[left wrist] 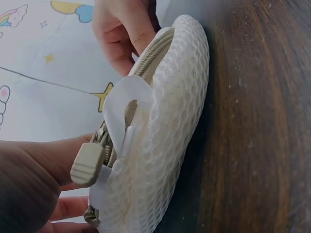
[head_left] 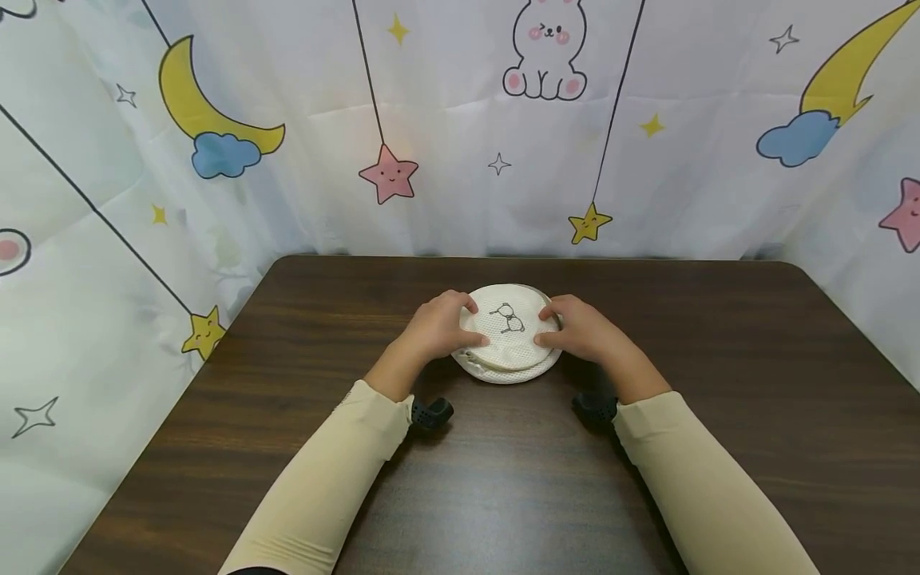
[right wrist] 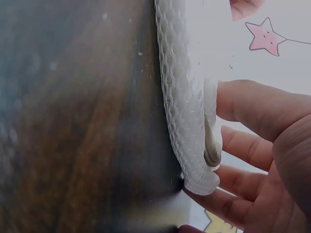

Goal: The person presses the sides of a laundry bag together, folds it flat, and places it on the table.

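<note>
A round, flattened white mesh laundry bag (head_left: 512, 351) lies on the table, with a small dark line drawing on its top. My left hand (head_left: 440, 326) grips its left side, thumb over the top face and fingers around the rim. On the opposite side my right hand (head_left: 584, 329) holds the edge, thumb on top, as the right wrist view also shows with several fingers behind the rim. A beige zipper pull (left wrist: 89, 163) and a white fabric tab (left wrist: 119, 109) show beside the left thumb. Along the bag's side the zipper (left wrist: 150, 54) runs between top and base.
The dark brown wooden table (head_left: 719, 343) stretches around the bag. Behind it and at its sides hangs a white curtain (head_left: 460, 216) printed with stars, moons and a bear. Dark wrist devices (head_left: 432, 414) sit below both hands.
</note>
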Tool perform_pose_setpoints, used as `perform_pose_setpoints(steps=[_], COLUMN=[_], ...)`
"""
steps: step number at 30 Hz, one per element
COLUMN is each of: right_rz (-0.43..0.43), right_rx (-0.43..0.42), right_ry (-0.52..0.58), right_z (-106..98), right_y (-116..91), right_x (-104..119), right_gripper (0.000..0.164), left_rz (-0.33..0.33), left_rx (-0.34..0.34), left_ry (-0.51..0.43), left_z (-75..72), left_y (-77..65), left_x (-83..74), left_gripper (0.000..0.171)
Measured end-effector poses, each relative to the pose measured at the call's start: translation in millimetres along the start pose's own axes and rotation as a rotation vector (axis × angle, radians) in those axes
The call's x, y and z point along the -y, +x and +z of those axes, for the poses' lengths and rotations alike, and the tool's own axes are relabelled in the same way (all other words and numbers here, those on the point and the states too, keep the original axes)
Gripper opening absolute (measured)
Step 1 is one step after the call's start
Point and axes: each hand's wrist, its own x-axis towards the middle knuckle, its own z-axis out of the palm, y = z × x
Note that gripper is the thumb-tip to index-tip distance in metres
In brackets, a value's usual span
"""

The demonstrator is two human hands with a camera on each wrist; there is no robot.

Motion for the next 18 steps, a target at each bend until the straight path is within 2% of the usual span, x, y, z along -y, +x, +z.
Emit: perform_pose_setpoints(steps=[7, 12, 16, 18], right_rz=[0.038, 0.041, -0.009, -0.047], right_rx=[0.012, -0.040, -0.109, -0.104], right_ry=[-0.006, 0.016, 0.090, 0.130], right_z=[-1, 0, 3, 5], right_y=[1, 2, 2, 2], right_x=[4, 5, 9, 12], right_gripper=[0.044, 0.044, 0.059, 0.066], left_rz=[-0.022, -0.029, 0.028, 0.079], left_rx=[0.004, 0.002, -0.014, 0.006], left_ry=[0.044, -0.001, -0.053, -0.060], left_z=[3.9, 3.4, 2.2, 3.5], left_y=[0.0, -0.7, 0.0, 0.7], left_x=[-1.3, -2.9, -4.9, -7.4], left_gripper=[0.055, 0.062, 0.076, 0.080])
